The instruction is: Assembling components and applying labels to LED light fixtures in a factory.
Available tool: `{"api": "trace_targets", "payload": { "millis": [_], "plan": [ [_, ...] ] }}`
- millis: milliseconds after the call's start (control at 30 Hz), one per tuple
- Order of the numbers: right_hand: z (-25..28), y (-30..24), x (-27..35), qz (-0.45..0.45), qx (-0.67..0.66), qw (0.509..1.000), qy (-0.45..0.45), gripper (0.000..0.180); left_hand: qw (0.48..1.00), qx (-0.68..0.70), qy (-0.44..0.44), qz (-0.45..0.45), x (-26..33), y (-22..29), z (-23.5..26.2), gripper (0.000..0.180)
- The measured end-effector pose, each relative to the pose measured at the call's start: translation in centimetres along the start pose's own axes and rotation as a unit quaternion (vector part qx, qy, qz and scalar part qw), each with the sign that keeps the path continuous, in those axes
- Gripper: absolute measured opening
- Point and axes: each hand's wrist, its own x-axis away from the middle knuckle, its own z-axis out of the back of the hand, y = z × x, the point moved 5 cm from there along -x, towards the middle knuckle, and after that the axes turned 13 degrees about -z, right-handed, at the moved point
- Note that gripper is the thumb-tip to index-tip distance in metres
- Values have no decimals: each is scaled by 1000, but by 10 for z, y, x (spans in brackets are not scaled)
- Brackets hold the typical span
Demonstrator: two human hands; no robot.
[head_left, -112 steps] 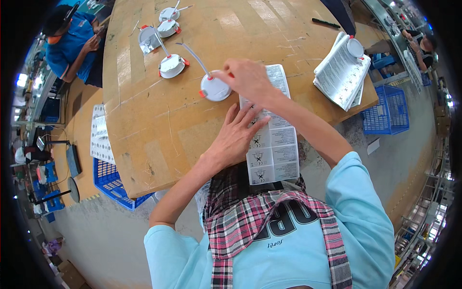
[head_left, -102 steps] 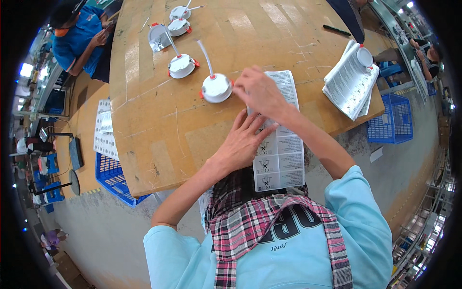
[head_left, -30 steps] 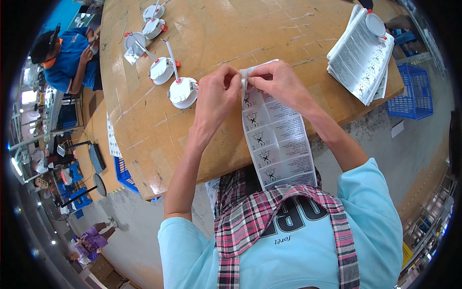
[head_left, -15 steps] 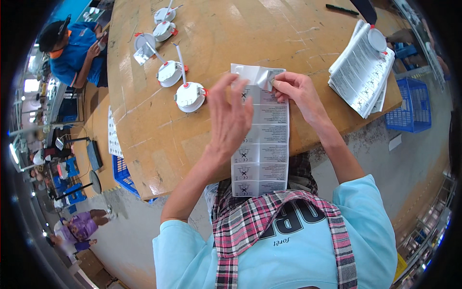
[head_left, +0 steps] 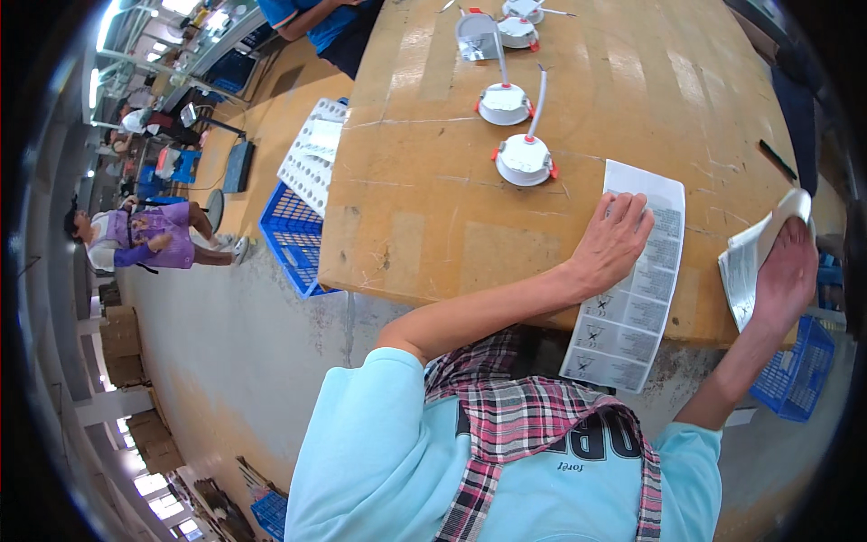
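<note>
Left hand (head_left: 618, 238) curled over the label sheet (head_left: 654, 264), right hand (head_left: 787, 271) touched stacked sheets (head_left: 744, 260), both grips unclear; light, even pressure suited best

Label sheet (head_left: 623, 327) overhung bench (head_left: 452, 217)

Long, white, with rows of dark print below a blank top band, it lay across the near edge, lower end beyond it. A pile of sheets (head_left: 740, 271) sat near the right-hand near corner, its layers uneven

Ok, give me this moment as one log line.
left hand: on printed sheet | right hand: at paper stack | white lamps: on table
</note>
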Motion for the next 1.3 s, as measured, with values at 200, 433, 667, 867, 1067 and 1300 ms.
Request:
{"api": "trace_targets", "payload": {
  "millis": [200, 433, 667, 867, 1067, 1300],
  "plan": [
    [-163, 103, -53, -22, 187, 973, -136, 23, 1000, 13, 5, -3, -14, 13, -26, 36],
    [-167, 190, -82, -71, 241, 956, -151, 18, 970, 236, -19, 47, 22, 6, 19, 26],
    [-173, 181, -72, -90, 278, 938, -186, 17, 963, -15, 216, 158, 10, -88, 108, 56],
    [-179, 188, -64, -81, 301, 917, -250, 21, 927, 181, 182, 275, -2, -118, 93, 47],
    [-176, 191, -65, -22, 274, 948, -163, 27, 741, 427, 400, 329, 22, -139, 85, 40],
    [-158, 196, -75, -153, 329, 914, -181, 22, 853, 262, 314, 323, 38, -127, 93, 53]
  ]
}}
